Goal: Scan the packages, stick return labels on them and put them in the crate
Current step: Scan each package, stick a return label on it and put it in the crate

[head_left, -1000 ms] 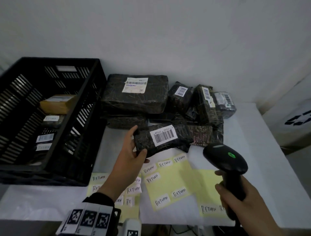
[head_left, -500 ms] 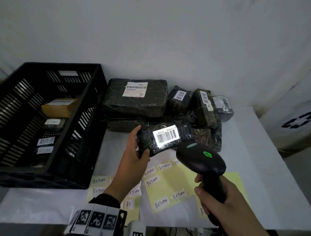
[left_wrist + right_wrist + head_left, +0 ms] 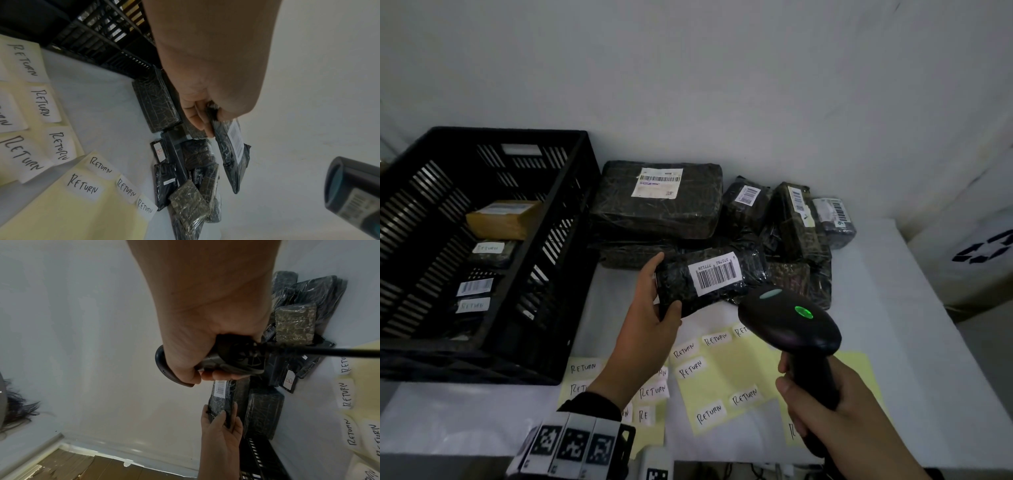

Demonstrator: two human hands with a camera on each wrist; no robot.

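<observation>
You're scanning: the package [image 3: 709, 277] hangs in the air just right of the crate [image 3: 571, 240], barcode facing up. Your left hand [image 3: 650, 318] pinches its left end, thumb underneath. Your right hand [image 3: 835, 407] is wrapped round the scanner [image 3: 789, 322], just right of the package, its light green. Next you'll likely need a free hand to peel a return label [image 3: 690, 367] from the sheets below the package.

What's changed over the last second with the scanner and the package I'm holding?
The scanner, gripped in the right hand, moved left and up toward the package's barcode. The left hand kept holding the package. Crate, pile and return labels stayed put.
</observation>
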